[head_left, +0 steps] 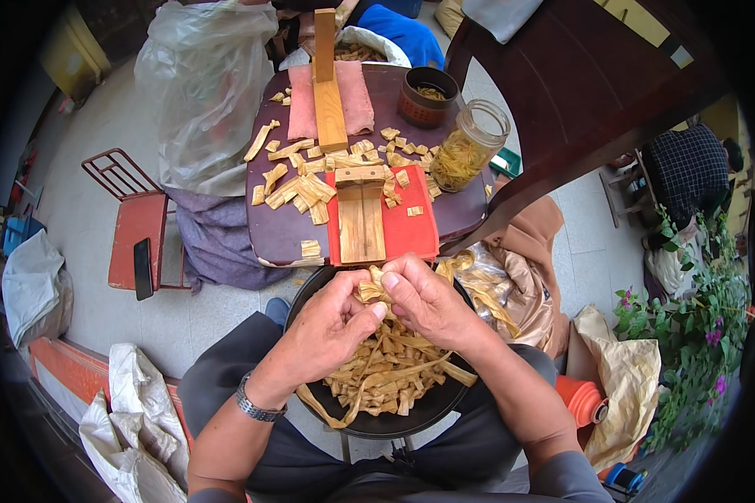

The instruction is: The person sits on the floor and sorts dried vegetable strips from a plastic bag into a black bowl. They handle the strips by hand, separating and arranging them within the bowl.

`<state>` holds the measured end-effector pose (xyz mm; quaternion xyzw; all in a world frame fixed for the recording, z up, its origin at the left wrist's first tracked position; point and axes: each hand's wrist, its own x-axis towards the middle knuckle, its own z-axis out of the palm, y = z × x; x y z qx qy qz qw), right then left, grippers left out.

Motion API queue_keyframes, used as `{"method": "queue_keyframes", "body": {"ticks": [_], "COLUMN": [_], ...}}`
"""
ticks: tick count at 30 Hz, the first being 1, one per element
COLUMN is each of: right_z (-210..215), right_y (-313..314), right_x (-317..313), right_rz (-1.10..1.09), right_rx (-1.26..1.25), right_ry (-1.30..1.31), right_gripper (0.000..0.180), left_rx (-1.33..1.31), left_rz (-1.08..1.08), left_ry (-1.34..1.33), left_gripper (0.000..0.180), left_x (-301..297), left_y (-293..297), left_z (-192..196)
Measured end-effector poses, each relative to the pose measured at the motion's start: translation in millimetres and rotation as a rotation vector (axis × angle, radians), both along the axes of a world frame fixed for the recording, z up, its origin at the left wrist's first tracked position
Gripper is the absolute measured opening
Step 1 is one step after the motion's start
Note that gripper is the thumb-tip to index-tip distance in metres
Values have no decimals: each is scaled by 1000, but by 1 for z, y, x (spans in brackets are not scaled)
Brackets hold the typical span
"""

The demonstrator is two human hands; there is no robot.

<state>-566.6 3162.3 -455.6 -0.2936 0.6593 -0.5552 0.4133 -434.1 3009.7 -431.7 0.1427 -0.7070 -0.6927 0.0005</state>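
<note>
My left hand (pixel 331 323) and my right hand (pixel 428 306) meet above a round black pan (pixel 292 314) between my knees. Their fingers and thumbs pinch a short, folded tan strip (pixel 372 288) between them. Beneath lie many dried-looking tan pieces (pixel 386 369), some cut short and some long and ribbon-like. Just beyond my fingers, a wooden block with a raised crosspiece (pixel 361 222) rests on a red cloth (pixel 413 226) at the table's near edge.
The dark table (pixel 294 243) holds scattered tan pieces (pixel 310 191), a second wooden stand (pixel 330 113) on pink cloth, a glass jar (pixel 470 147) and a dark bowl (pixel 428 96). A red chair (pixel 140 230) stands left. Purple-flowered plants (pixel 688 327) and a person in checked clothing (pixel 688 168) are right.
</note>
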Motion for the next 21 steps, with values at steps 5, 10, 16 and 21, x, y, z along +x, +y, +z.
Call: {"method": "queue_keyframes", "body": {"ticks": [5,10,16,21], "right_z": [19,18,17,8], "right_y": [-3,5,5,-3], "right_x": [2,-13,-12,-3], "right_rz": [-34,87,37,-27], "right_rx": [99,149,97,34], "right_ry": [33,-14,65,116], "right_gripper": [35,28,26,21], "left_rx": [6,93,-241,-656], "left_rz": [240,306,131,-125], "left_ry": [-62,-58,39,224], "left_gripper": [22,22,26,61], "left_x": [-3,-2,2,0], "left_y": [-6,-23,-29,-9], "left_z": [-12,-11,-8,-1]}}
